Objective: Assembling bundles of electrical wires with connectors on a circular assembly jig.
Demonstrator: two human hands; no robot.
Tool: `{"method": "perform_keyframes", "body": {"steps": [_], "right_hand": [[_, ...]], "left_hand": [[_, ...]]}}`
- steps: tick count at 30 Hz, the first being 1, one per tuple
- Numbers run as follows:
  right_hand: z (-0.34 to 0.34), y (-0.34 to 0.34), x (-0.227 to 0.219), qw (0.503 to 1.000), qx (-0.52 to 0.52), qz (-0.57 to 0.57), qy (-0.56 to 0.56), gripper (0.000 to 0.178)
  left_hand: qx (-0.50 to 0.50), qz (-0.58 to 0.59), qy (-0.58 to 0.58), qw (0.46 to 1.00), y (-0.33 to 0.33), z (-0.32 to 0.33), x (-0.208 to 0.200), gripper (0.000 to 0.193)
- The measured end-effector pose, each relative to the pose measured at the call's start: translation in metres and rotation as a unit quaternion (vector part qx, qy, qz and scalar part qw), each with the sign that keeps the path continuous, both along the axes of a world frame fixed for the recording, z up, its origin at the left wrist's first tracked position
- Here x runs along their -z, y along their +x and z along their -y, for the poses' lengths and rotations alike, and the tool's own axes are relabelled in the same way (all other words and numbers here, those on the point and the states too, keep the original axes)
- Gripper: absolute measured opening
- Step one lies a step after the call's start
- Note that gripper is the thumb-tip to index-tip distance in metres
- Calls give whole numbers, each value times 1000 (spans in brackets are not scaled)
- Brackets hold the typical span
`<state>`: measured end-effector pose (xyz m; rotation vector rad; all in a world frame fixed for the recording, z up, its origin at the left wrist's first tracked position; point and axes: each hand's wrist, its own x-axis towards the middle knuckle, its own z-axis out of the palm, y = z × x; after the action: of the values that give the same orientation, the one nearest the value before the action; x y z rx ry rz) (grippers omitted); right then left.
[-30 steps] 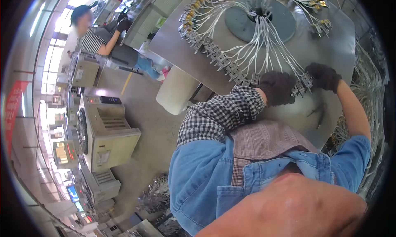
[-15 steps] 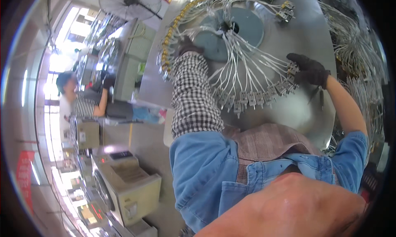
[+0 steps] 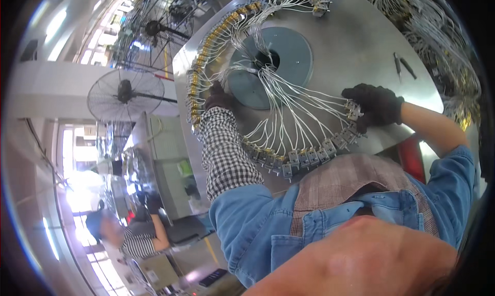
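Observation:
On a metal tabletop (image 3: 361, 48), a ring of small metal connector blocks (image 3: 325, 149) lies around a grey round disc (image 3: 296, 56). White wires (image 3: 281, 103) fan out from the disc's dark centre to the blocks. My right hand (image 3: 379, 105), in a dark glove, grips a metal block (image 3: 353, 110) at the right end of the near row, thumb and fingers on either side. At the ring's left side is my gloved left hand (image 3: 219, 97), close to the wires and yellowish blocks (image 3: 195, 85). Its fingers are partly hidden.
A slim dark two-armed hand tool (image 3: 405, 66) lies on the table's right. Bundles of wires (image 3: 428, 28) are heaped past the right edge. A standing fan (image 3: 125, 92) is off to the left. Lower left, a co-worker in a striped shirt (image 3: 139, 246) is at another bench (image 3: 167, 167).
The view has turned; the fan and co-worker appear lower. The dark tool, earlier just below my right hand, now lies beyond it. Both hands remain at the ring.

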<state>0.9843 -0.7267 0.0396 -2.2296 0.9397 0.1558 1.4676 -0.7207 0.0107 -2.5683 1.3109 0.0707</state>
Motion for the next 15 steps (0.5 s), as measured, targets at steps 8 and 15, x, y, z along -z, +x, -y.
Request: {"method": "perform_keyframes", "body": {"steps": [8,15], "right_hand": [[-120,91,-13,995,55,27,83,103],[-141,119,15,975,-10,160,152,93]], "left_hand": [[128,-26,-16,991,9,76,-49,65],[231,-75,-22,970,-44,49,-80,66]]}}
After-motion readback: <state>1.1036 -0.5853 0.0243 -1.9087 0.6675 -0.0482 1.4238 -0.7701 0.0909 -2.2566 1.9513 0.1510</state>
